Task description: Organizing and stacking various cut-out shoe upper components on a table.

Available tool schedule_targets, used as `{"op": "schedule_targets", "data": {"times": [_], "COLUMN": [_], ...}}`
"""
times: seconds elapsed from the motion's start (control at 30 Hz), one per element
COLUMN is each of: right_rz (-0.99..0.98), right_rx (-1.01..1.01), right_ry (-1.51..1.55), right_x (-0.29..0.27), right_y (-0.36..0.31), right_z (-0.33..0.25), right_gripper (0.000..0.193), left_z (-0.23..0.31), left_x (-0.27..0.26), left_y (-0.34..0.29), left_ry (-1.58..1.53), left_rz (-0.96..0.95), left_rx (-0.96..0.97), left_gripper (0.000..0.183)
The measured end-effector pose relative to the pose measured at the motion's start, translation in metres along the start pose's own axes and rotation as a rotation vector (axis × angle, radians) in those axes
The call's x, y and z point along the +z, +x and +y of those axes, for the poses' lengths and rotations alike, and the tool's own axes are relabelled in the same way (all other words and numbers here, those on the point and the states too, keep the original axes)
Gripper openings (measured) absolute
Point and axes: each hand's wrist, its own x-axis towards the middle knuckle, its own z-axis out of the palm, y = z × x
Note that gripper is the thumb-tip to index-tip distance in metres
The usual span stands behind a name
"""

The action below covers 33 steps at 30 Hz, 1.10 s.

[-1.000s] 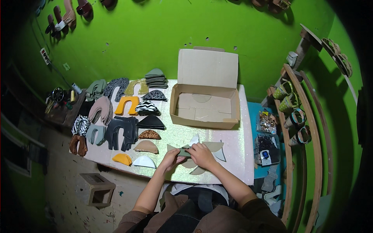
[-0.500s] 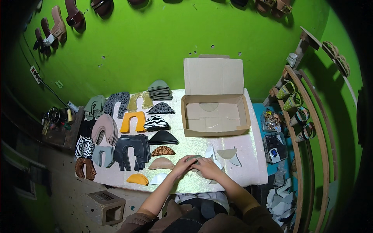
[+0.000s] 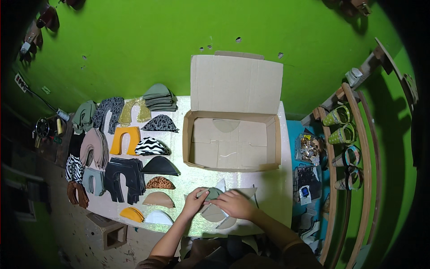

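A: Green piece [image 3: 214,194] first. It's in your hands, just on the near side of the box [image 3: 230,167], raised over scraps.
B: Your left hand [image 3: 193,201]?
A: Pinching the piece's left end, thumb on top.
B: And your right hand [image 3: 235,205]: fingers bent, tips at the piece's right edge. Can't tell if they pinch it or only touch.
A: Under and around your hands, near side of the box: scraps [image 3: 212,214], beige, grey and white, some overlapping.
B: Box itself stands open, lid up at its far side. Inside, a beige half-disc [image 3: 225,125] by the far wall and a bit of white string [image 3: 228,154].
A: Left of the box, your half-moons [image 3: 160,166] in a column: dark patterned, zebra, black, leopard, tan, yellow, white, the last few nearer you than the box. Green stack [image 3: 160,96] at the column's far end.
B: Farther left of the box, your U-pieces [image 3: 118,140]: orange, gold, black, pink, grey and patterned.
A: Right of the box, two tubs [image 3: 309,148] of small bits, off your table [image 3: 277,193].
B: Farther right, sandals [image 3: 337,115] on a wooden rack [image 3: 348,93].
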Motion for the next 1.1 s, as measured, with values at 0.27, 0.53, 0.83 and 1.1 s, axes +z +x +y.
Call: {"op": "schedule_targets", "data": {"times": [0.27, 0.53, 0.83, 1.1], "right_rz": [0.230, -0.201, -0.105, 0.218], "right_rx": [0.177, 0.358, 0.266, 0.399], "right_ry": [-0.222, -0.285, -0.183, 1.789], "right_x": [-0.092, -0.066, -0.065, -0.095], "right_y": [0.095, 0.143, 0.133, 0.085], "right_z": [0.127, 0.182, 0.183, 0.066], "right_gripper": [0.029, 0.053, 0.045, 0.031], "left_z": [0.100, 0.090, 0.066, 0.053], "left_x": [0.034, 0.046, 0.048, 0.040], "left_y": [-0.006, -0.013, -0.023, -0.047], "left_ry": [0.791, 0.848, 0.837, 0.778], "left_rz": [-0.087, 0.052, 0.137, 0.200], "left_rx": [0.360, 0.384, 0.413, 0.366], "left_gripper": [0.039, 0.040, 0.038, 0.036]}}
